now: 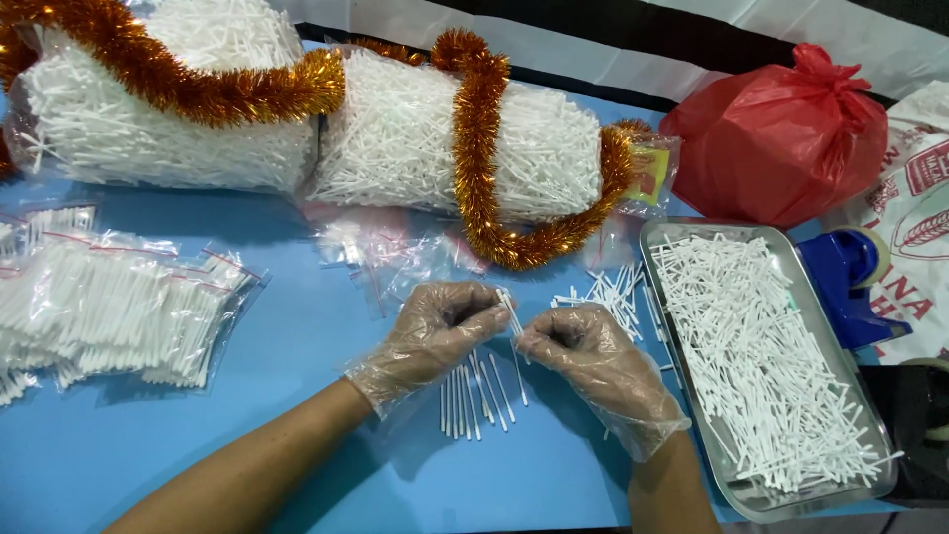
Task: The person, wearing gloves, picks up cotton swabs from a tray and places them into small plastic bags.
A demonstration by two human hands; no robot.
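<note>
Tray [664, 235] blocks rt; bare mat [326, 346] (lt) passable.

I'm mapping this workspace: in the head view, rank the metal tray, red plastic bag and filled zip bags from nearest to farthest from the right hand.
From the right hand:
1. Metal tray, just to its right.
2. Red plastic bag, beyond the tray, far right.
3. Filled zip bags, far left.

Your left hand [435, 331] and right hand [593, 366], both in clear gloves, pinch a few white sticks [511, 314] between them over the blue table [297, 396]. More sticks [474, 396] lie in a row just near of your hands. A metal tray [850, 396] heaped with sticks sits right. Filled small bags [109, 316] lie left; big tinsel-wrapped bags [445, 148] rest far.
</note>
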